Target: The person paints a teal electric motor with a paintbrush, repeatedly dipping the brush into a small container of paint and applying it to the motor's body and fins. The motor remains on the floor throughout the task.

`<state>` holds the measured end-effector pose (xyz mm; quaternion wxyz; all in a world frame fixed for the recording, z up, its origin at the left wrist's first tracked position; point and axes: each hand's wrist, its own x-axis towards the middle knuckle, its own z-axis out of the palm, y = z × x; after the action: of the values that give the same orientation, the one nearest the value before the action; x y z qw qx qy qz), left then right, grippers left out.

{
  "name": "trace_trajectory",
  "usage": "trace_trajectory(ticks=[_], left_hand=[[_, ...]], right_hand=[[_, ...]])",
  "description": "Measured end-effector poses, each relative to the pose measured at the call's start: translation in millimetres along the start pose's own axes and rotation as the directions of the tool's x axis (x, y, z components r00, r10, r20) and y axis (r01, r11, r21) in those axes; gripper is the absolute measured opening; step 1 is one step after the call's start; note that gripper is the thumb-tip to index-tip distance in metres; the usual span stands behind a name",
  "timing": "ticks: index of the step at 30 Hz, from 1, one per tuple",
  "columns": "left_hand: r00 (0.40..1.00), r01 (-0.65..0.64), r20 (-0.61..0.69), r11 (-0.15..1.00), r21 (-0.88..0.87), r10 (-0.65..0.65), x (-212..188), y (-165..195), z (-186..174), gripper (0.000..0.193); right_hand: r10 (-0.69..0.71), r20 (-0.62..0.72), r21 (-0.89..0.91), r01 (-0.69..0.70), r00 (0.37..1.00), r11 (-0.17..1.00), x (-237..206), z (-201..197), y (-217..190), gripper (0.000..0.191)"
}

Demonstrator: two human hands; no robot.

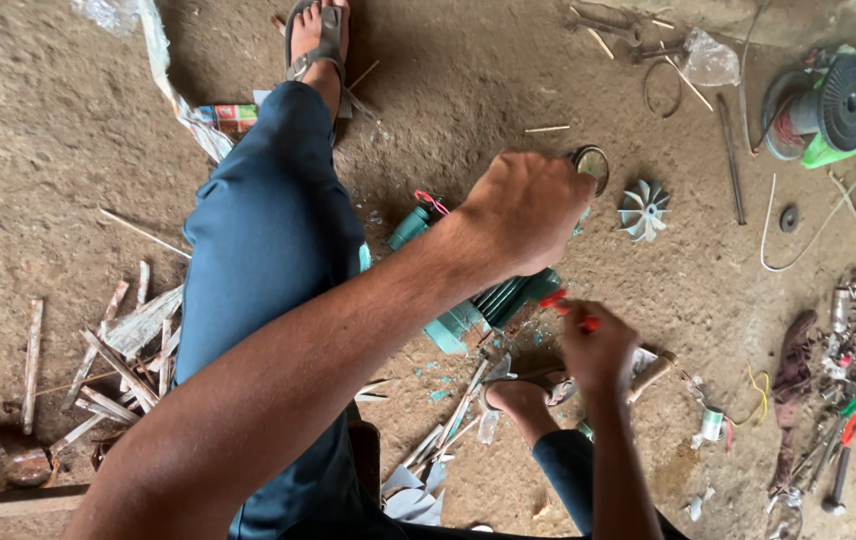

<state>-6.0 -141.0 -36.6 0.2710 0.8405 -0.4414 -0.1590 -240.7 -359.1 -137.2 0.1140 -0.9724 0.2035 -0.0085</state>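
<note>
**Two hands over a green motor on a dirt floor**

While the person sits on the ground with legs apart, both hands work over a green motor body [493, 300] that lies on the dirt floor [48, 130] between the legs. The left hand [528, 210] is curled into a fist directly above the motor, its fingers drawn together; what it holds, if anything, is hidden by the knuckles. The right hand [598, 350] is just beside the motor's near end, fingers pinched on a red-handled tool [560, 305] whose working end is blurred and cannot be made out.

The left leg in blue trousers [268, 260] stretches up the picture to a foot in a sandal [318, 40]. The other foot [523, 395] rests near the right hand, just below the motor.

Beyond the left hand lies a small grey fan wheel [643, 210], near the motor but apart from it. Further off, at the upper right, stands a spool of wire [828, 100] against a bright green part. Along the right edge lies a clutter of small tools and screwdrivers [843, 430]. To the left of the leg, well apart from the hands, lie splintered wood strips [123, 350].
</note>
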Motion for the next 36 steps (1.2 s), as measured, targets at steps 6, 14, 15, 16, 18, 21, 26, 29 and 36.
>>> trace_trajectory(ticks=[6, 14, 15, 16, 18, 21, 26, 29, 36], left_hand=[[0.999, 0.005, 0.042, 1.000, 0.004, -0.005, 0.1, 2.7, -4.0, 0.019], [1.000, 0.014, 0.003, 1.000, -0.008, -0.014, 1.7, 2.0, -5.1, 0.018], [0.999, 0.019, 0.025, 1.000, -0.001, -0.019, 2.0, 1.7, -5.3, 0.016], [1.000, 0.010, 0.009, 1.000, 0.005, -0.011, 2.4, 1.5, -5.5, 0.016], [1.000, 0.002, -0.020, 1.000, 0.012, -0.002, 1.7, 1.4, -5.5, 0.018], [1.000, -0.011, -0.026, 1.000, -0.007, 0.011, 0.5, 1.7, -6.0, 0.031], [1.000, 0.011, 0.002, 1.000, 0.000, -0.011, 1.5, 2.3, -7.8, 0.021], [1.000, 0.004, 0.013, 1.000, 0.000, -0.004, 1.2, 3.1, -7.1, 0.023], [0.999, -0.023, 0.023, 1.000, 0.006, 0.023, 2.7, 3.5, -6.5, 0.021]], right_hand=[[0.146, 0.072, -0.063, -0.141, 0.987, 0.988, 26.9, -28.8, 7.5, 0.017], [0.130, 0.177, -0.022, -0.128, 0.976, 0.991, 34.3, -37.6, 0.6, 0.020], [0.102, 0.150, -0.024, -0.100, 0.983, 0.995, 36.8, -37.9, -1.1, 0.019], [0.073, 0.126, -0.028, -0.070, 0.989, 0.997, 39.8, -38.8, -2.6, 0.018], [0.051, 0.135, -0.014, -0.050, 0.989, 0.999, 42.9, -40.5, -6.4, 0.018], [0.058, 0.189, 0.023, -0.064, 0.980, 0.998, 45.6, -44.5, -11.2, 0.020], [0.125, 0.219, -0.061, -0.114, 0.968, 0.992, 51.2, -43.0, -14.4, 0.022], [-0.192, 0.135, 0.055, 0.186, 0.972, 0.981, 56.5, -38.0, -14.0, 0.017], [0.131, 0.263, -0.093, -0.110, 0.956, 0.990, 66.7, -33.7, -17.2, 0.018]])
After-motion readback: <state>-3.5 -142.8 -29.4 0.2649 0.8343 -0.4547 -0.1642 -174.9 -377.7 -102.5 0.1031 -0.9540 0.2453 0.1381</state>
